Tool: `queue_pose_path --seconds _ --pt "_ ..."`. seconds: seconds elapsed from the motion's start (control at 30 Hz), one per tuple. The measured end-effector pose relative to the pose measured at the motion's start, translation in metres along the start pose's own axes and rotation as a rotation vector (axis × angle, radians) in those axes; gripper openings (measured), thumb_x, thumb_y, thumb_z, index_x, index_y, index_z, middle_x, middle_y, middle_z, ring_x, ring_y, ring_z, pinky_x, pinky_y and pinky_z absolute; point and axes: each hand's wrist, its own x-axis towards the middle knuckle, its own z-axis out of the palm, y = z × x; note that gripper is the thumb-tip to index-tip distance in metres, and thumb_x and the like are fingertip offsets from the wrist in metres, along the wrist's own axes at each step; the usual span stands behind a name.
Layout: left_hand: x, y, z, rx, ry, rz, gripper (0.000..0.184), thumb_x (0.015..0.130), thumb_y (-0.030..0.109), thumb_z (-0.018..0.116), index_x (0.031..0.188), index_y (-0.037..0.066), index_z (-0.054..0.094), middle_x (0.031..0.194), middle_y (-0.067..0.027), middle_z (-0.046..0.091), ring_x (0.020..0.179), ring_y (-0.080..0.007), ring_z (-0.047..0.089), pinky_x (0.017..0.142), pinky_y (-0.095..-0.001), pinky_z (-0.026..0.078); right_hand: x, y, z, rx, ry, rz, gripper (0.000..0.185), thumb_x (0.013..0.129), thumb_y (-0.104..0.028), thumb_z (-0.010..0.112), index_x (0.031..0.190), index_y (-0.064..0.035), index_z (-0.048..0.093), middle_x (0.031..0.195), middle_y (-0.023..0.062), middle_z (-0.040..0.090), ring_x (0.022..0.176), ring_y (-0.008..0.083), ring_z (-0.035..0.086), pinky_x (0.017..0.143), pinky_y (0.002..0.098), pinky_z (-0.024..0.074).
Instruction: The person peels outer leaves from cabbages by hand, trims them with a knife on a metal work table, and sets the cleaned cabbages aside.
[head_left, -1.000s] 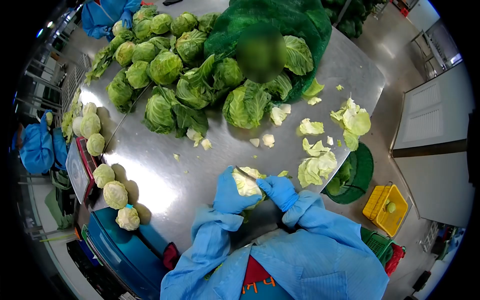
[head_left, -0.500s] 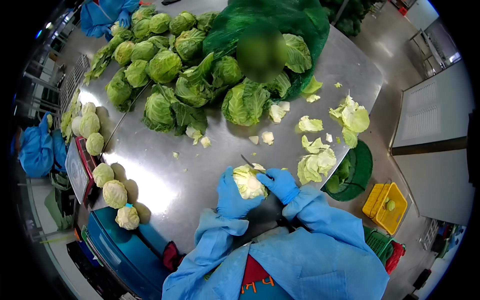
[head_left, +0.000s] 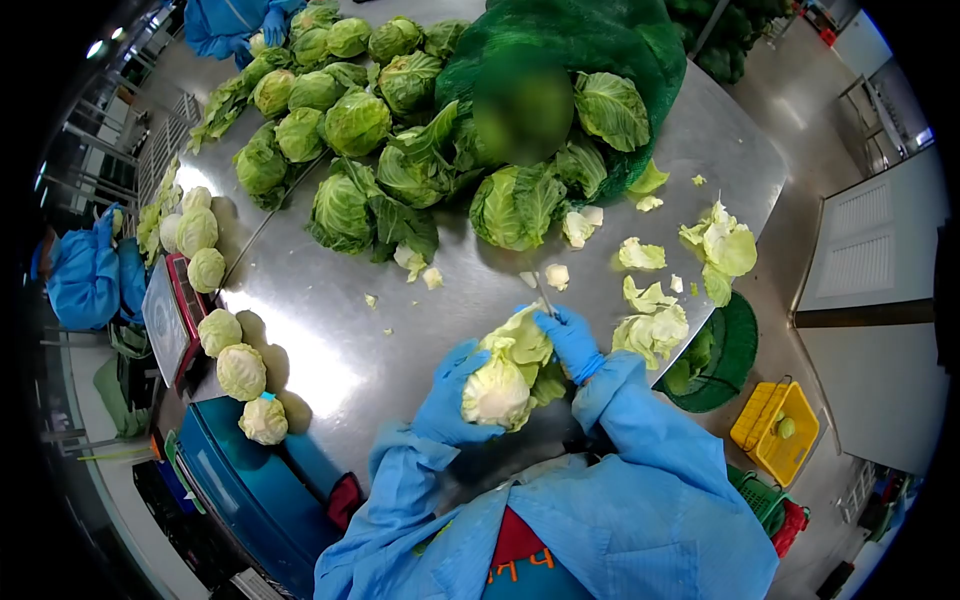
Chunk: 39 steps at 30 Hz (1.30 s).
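A pale cabbage is held low over the steel table, close to my body. My left hand, in a blue glove, wraps round its left side. At its upper right, my right hand, also gloved, is closed round a knife whose blade points up and away. Loose green outer leaves stand out from the cabbage beside my right fingers. Small cut pieces lie on the table beyond the knife.
Untrimmed cabbages and a green net sack cover the far side. Trimmed cabbages line the left, near a scale. Cut leaves lie right, above a green basket. Co-workers in blue stand at far left and top left.
The cabbage has been turned and its outer leaves now hang away on the right. My right hand has moved up and right with the knife, whose blade now points more steeply away.
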Motion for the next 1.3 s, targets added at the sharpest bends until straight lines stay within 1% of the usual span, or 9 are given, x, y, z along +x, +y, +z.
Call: queue_pose_path --seconds 0.23,0.33,0.43,0.5,0.57,0.7,0.9,1.07,1.3 --pt "-0.049 -0.018 -0.01 -0.543 0.082 -0.157 0.107 0.051 0.025 0.094 0.139 0.007 0.036 0.144 -0.0138 0.035 0.13 -0.0293 0.041 0.109 -0.0427 0.033 -0.014 0.003 -0.063 -0.682 0.381 -0.294 0.029 0.086 -0.027 0.068 0.095 0.0 0.066 0.077 0.0109 0.064 0.072 0.02 0.061 0.068 0.0335 0.0487" --pt "-0.043 -0.018 -0.028 -0.255 -0.093 -0.161 0.118 0.051 0.028 0.095 0.145 0.006 0.026 0.145 -0.0129 0.034 0.129 -0.0267 0.043 0.108 -0.0417 0.037 -0.036 -0.038 -0.102 -1.075 0.564 -0.249 0.029 0.085 -0.024 0.067 0.106 -0.0047 0.063 0.082 0.0129 0.061 0.07 0.0279 0.059 0.067 0.0361 0.0487" --pt "-0.034 0.021 -0.008 -0.301 0.515 -0.141 0.12 0.051 0.035 0.094 0.146 0.005 0.028 0.143 -0.0145 0.039 0.13 -0.0277 0.042 0.108 -0.0423 0.037 -0.059 -0.084 -0.091 -1.219 0.814 -0.758 0.045 0.083 -0.012 0.066 0.127 -0.0108 0.056 0.096 0.0096 0.058 0.076 0.025 0.059 0.069 0.0335 0.0479" --pt "-0.03 0.019 -0.014 0.01 0.504 -0.078 0.119 0.053 0.038 0.093 0.147 0.005 0.028 0.145 -0.016 0.037 0.132 -0.0294 0.041 0.109 -0.0427 0.035 -0.07 -0.102 -0.072 -1.091 0.79 -0.792 0.048 0.082 -0.007 0.065 0.128 -0.0126 0.056 0.097 0.0074 0.055 0.079 0.0215 0.057 0.069 0.0304 0.047" --pt "-0.028 -0.005 -0.043 0.636 0.043 0.02 0.118 0.057 0.04 0.091 0.148 0.004 0.025 0.15 -0.0181 0.031 0.133 -0.0322 0.04 0.111 -0.043 0.031 -0.068 -0.084 -0.064 -0.979 0.633 -0.788 0.049 0.081 -0.004 0.065 0.129 -0.0143 0.057 0.096 0.0052 0.053 0.081 0.0178 0.054 0.069 0.0272 0.0458" --pt "-0.018 0.004 -0.042 0.211 0.052 -0.089 0.11 0.058 0.029 0.087 0.147 0.005 0.028 0.144 -0.0241 0.038 0.134 -0.0415 0.035 0.111 -0.0445 0.029 -0.064 -0.065 0.014 -0.529 -0.044 -0.311 0.048 0.084 -0.015 0.07 0.131 -0.0163 0.057 0.098 0.0047 0.053 0.09 0.0143 0.054 0.076 0.0258 0.0443" --pt "0.007 0.038 -0.032 0.101 -0.099 -0.333 0.102 0.056 0.029 0.089 0.14 0.002 0.037 0.132 -0.0211 0.052 0.122 -0.0369 0.049 0.106 -0.0451 0.035 -0.049 -0.053 0.086 -1.055 -0.324 -0.47 0.048 0.084 -0.038 0.069 0.125 -0.0149 0.059 0.098 0.0091 0.053 0.088 0.0266 0.055 0.078 0.0367 0.0458" --pt "0.009 0.014 -0.023 0.357 -0.028 -0.025 0.103 0.045 0.043 0.091 0.132 0.006 0.049 0.123 -0.0152 0.056 0.113 -0.0354 0.053 0.098 -0.0421 0.038 -0.045 -0.042 0.052 -0.905 -0.158 -0.496 0.028 0.085 -0.03 0.067 0.107 -0.0133 0.064 0.092 0.0094 0.055 0.083 0.0269 0.058 0.072 0.0364 0.0476" --pt "0.018 0.011 -0.009 0.364 -0.008 -0.177 0.106 0.048 0.043 0.09 0.134 0.003 0.044 0.131 -0.0189 0.047 0.117 -0.0362 0.048 0.103 -0.0431 0.036 -0.048 -0.021 -0.081 -1.224 0.445 -0.458 0.018 0.086 -0.027 0.065 0.095 -0.0114 0.061 0.087 0.0115 0.057 0.079 0.032 0.06 0.069 0.0415 0.0491"
